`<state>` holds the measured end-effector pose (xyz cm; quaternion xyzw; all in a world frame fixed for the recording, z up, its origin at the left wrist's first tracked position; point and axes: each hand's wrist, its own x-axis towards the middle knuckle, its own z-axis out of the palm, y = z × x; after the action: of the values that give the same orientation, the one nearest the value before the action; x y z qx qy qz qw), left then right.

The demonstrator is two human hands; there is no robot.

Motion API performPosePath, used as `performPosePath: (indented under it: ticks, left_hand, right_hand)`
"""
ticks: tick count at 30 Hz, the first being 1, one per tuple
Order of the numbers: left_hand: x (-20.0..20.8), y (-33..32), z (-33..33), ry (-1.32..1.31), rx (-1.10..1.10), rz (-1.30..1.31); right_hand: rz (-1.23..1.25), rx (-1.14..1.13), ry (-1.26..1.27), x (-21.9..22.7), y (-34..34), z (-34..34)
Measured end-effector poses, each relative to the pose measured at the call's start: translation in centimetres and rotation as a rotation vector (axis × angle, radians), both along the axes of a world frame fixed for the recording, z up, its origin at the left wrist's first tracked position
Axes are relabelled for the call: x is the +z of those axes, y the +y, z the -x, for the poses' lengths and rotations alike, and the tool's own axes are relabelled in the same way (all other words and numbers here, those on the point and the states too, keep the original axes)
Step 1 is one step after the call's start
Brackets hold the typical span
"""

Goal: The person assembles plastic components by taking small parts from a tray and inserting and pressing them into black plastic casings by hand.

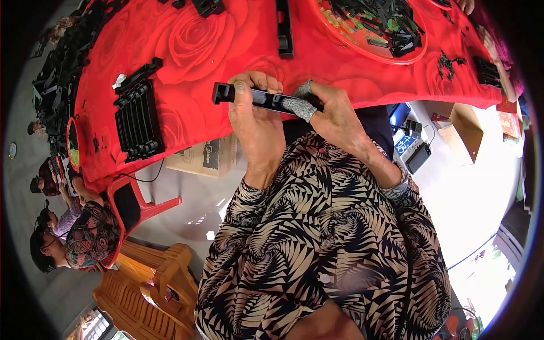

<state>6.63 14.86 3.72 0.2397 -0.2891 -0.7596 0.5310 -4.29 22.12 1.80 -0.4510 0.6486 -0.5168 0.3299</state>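
A long black plastic channel-shaped part (258,97) is held level above the near edge of the red table. My left hand (258,122) grips its left half, thumb on the near side and fingers curled over the far side. My right hand (337,113) is closed on the right end, with grey wrapping (298,107) round the thumb and a finger. The wrapped thumb presses on the part and hides that end. Left of my hands, a stack of similar black parts (137,122) lies side by side on the cloth, with one slanted across the top.
The rose-patterned red cloth (195,34) covers the table. A round red tray (419,56) of small black and yellowish pieces is at the far right. Another black part (284,34) lies ahead. A cardboard box (195,158) is below the table; people sit at left.
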Motion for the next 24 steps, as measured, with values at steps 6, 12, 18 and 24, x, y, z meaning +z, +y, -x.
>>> performPosePath:
  ticks: [6,12,18,24]
  left_hand:
    - [-0.3,1.1,0.0,0.058,-0.088,-0.019]
    - [0.8,1.4,0.2,0.049,-0.055,0.117]
    - [2.1,1.5,0.4,-0.01,-0.065,0.157]
    - [1.9,1.6,0.2,0.018,-0.075,0.101]
  right_hand:
    - [-0.025,0.032,0.204,1.2,0.0,-1.1]
    - [0.14,0.148,0.108,0.6,0.0,-0.1]
    - [0.169,0.109,0.14,0.5,0.2,-0.4]
    - [0.009,0.198,0.079,1.6,0.3,0.3]
